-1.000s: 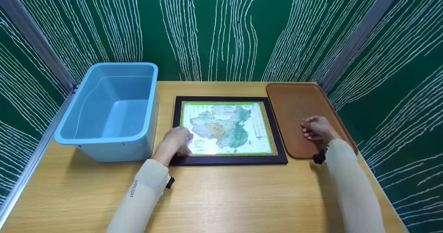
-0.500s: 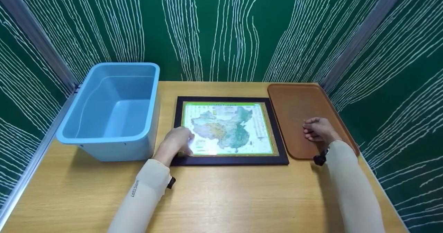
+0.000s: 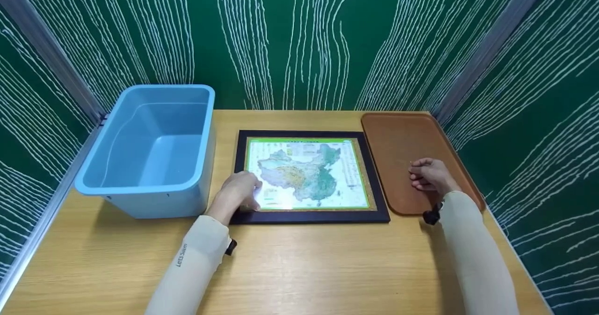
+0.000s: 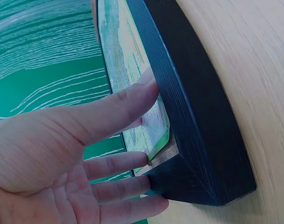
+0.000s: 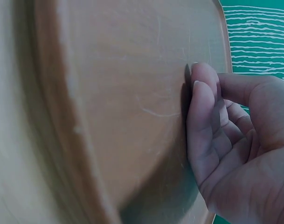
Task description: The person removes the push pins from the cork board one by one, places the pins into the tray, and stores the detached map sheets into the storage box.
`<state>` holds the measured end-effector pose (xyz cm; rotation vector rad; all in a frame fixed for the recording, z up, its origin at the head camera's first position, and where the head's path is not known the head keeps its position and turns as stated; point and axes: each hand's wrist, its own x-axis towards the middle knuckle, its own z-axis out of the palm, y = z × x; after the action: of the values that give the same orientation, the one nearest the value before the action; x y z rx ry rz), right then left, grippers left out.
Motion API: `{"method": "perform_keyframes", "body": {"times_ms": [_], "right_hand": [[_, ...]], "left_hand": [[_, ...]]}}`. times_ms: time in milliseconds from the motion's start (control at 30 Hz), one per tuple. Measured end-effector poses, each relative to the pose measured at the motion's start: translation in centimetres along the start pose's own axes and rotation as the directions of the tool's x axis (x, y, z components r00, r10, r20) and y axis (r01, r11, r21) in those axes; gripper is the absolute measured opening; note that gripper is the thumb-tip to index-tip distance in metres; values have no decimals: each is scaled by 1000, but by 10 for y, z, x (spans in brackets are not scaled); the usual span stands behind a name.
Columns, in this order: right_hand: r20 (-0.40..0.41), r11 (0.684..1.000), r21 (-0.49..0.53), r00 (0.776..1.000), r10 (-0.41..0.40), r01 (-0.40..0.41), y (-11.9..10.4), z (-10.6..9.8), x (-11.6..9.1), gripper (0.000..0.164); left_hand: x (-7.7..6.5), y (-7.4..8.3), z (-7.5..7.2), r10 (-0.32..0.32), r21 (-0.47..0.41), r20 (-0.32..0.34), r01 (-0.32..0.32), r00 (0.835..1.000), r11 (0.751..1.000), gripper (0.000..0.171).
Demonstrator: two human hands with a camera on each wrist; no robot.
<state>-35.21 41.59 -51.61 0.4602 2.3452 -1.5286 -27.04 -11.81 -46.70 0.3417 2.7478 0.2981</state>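
Note:
A map (image 3: pixel 299 174) in greens, lilac and yellow lies flat on the table inside a black picture frame (image 3: pixel 318 216). My left hand (image 3: pixel 237 188) is over the frame's near left corner. In the left wrist view its thumb (image 4: pixel 128 102) reaches along the map beside the black border, and the other fingers (image 4: pixel 123 189) lie straight out at the corner, with nothing gripped. To the right, my right hand (image 3: pixel 433 173) rests over a brown tray (image 3: pixel 398 142). Its fingers are loosely curled, fingertips (image 5: pixel 204 93) close on the tray's scratched surface, and no object shows between them.
A deep light blue plastic tub (image 3: pixel 173 207) stands on the left of the wooden table (image 3: pixel 318 268); nothing shows inside it. The tray lies right beside the frame's right edge. Green walls (image 3: pixel 318 43) with white wavy lines enclose the back and sides.

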Motion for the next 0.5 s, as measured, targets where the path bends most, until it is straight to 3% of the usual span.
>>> {"method": "perform_keyframes", "body": {"times_ms": [500], "right_hand": [[-5, 1000, -18, 1000, -5, 5, -1, 1, -2, 35]], "left_hand": [[-1, -1, 0, 7, -26, -11, -8, 1000, 1000, 64]]}}
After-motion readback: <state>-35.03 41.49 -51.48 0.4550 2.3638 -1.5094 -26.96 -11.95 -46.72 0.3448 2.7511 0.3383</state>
